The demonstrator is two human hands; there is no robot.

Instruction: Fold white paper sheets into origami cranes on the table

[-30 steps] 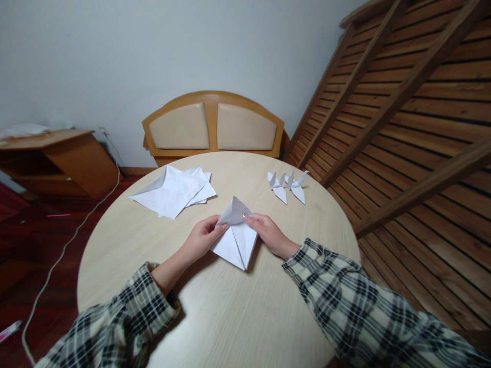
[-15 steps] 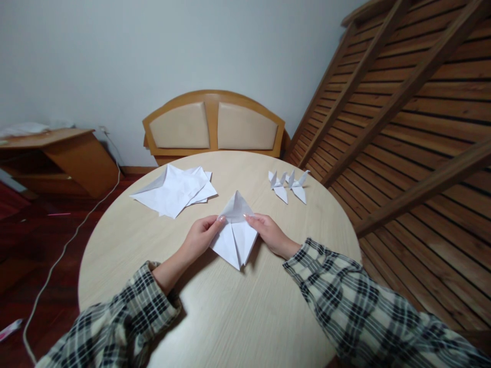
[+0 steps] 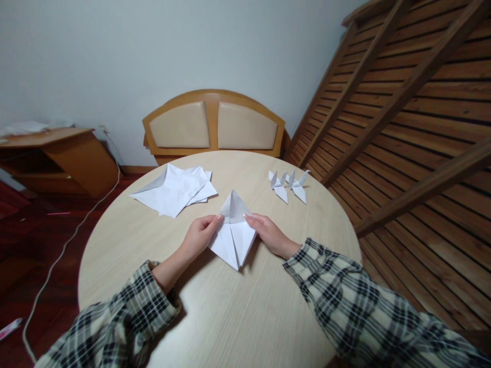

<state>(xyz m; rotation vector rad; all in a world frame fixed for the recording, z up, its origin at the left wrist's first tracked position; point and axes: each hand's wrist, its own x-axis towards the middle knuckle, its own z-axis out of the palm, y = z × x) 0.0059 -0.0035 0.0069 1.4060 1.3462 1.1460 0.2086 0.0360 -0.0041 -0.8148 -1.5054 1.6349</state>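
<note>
A folded sheet of white paper [image 3: 232, 240], diamond-shaped with creases and a slit down its lower middle, is held between both hands over the table. My left hand [image 3: 200, 234] pinches its left corner, thumb on top. On the opposite corner, my right hand [image 3: 270, 234] grips with the thumb on the upper face. The other fingers of both hands are mostly hidden behind or below the paper. One point of the diamond faces away from me and another toward me.
A round pale wooden table [image 3: 215, 327] carries creased white sheets [image 3: 180, 189] at the back left. Two folded paper cranes [image 3: 279, 186] stand at the back right. Beyond are a padded headboard [image 3: 213, 125], a wooden slatted panel [image 3: 414, 153] and a low desk [image 3: 76, 163].
The folded paper has shifted slightly to the left, with its far point a little further left. My left hand has moved a touch left with it; the right hand barely moves.
</note>
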